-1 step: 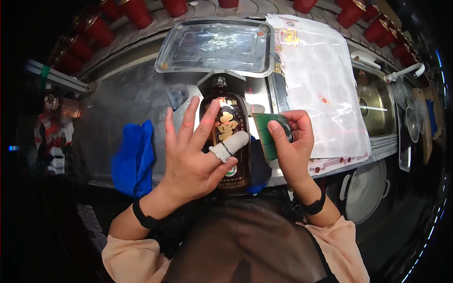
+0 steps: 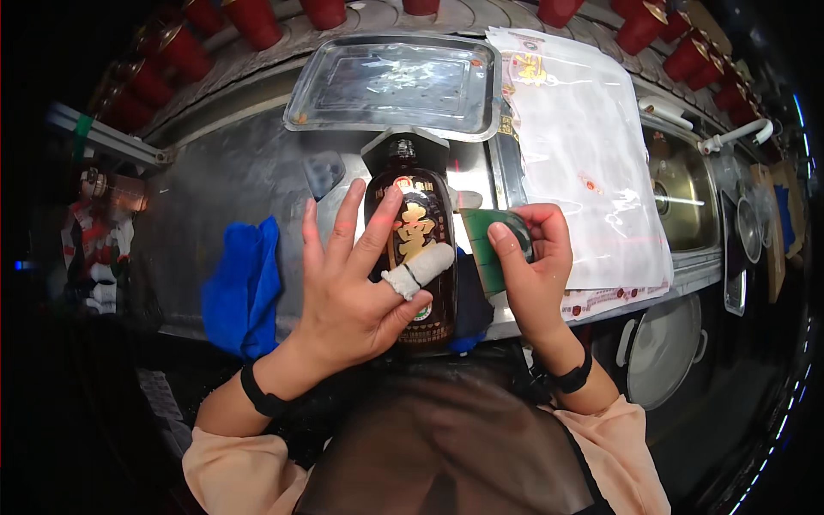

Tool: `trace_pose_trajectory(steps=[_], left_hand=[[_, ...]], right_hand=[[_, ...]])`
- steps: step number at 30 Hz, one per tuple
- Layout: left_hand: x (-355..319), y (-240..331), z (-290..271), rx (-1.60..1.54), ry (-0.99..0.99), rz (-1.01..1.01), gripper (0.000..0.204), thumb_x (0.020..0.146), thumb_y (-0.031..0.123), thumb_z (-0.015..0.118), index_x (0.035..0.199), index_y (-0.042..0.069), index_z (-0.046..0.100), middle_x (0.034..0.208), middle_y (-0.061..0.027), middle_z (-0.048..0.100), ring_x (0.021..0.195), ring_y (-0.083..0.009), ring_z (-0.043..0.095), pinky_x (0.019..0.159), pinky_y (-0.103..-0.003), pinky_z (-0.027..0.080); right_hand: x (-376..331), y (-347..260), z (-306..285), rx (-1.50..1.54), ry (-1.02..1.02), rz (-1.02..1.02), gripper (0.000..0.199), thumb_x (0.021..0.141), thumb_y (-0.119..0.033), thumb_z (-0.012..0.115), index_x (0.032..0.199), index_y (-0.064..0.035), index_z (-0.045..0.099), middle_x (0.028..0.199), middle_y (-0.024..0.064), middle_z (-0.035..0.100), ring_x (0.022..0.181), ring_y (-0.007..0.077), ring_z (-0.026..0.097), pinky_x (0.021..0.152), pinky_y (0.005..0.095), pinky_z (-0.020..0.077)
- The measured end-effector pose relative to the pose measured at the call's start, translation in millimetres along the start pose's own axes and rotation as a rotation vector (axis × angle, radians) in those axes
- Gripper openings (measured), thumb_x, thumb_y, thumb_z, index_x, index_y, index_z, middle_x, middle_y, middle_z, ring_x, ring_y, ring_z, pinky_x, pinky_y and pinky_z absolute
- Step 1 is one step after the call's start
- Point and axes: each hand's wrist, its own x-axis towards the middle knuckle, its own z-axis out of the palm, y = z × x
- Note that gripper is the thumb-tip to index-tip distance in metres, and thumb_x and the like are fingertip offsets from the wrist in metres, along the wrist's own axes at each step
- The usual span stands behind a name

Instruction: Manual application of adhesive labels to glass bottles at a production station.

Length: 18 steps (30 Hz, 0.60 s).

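Note:
A dark brown bottle (image 2: 434, 199) with gold lettering lies on its back, its clear threaded neck pointing away from me. My left hand (image 2: 348, 283) is over its left side with the fingers spread. A white wrap (image 2: 421, 270), tied with a dark band, covers the index finger, which lies across the bottle's front along with the thumb tip. To the right, my right hand (image 2: 536, 253) pinches a flat green scraper (image 2: 483, 249) between thumb and fingers. The scraper has faint grid lines and stands just beside the bottle, apart from it.
Beyond the bottle sits a metal tray (image 2: 395, 86). White printed sheets (image 2: 592, 172) are stacked on the right, before a sink (image 2: 695, 202). A blue cloth (image 2: 243, 287) lies left. Red cups (image 2: 253, 24) line a conveyor at the back. A pot (image 2: 665, 352) stands lower right.

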Motion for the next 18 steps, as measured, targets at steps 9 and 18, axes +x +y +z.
trace_pose_trajectory(steps=[9,18], left_hand=[[-36.8,14.8,13.0,-0.086,0.015,0.022,0.031,0.091,0.047,0.059,0.113,0.032,0.074,0.158,-0.0191,0.026,0.146,-0.0498,0.01,0.108,-0.071,0.003],[-85.9,-14.3,16.0,-0.4,0.249,-0.105,0.049,0.095,0.043,0.049,0.113,0.005,0.073,0.153,-0.0294,0.03,0.143,-0.0402,0.03,0.117,-0.056,0.007]], right_hand=[[1.9,-24.5,14.4,-0.364,-0.247,-0.668,0.025,0.076,0.005,0.074,0.098,-0.0012,0.064,0.086,0.0088,0.064,0.072,0.0238,0.061,0.065,0.033,0.0483],[-33.2,-35.4,-11.9,-0.473,-0.698,-0.936,0.027,0.065,-0.007,0.073,0.092,-0.0062,0.072,0.089,0.0038,0.065,0.079,0.0228,0.061,0.064,0.0342,0.0459]])
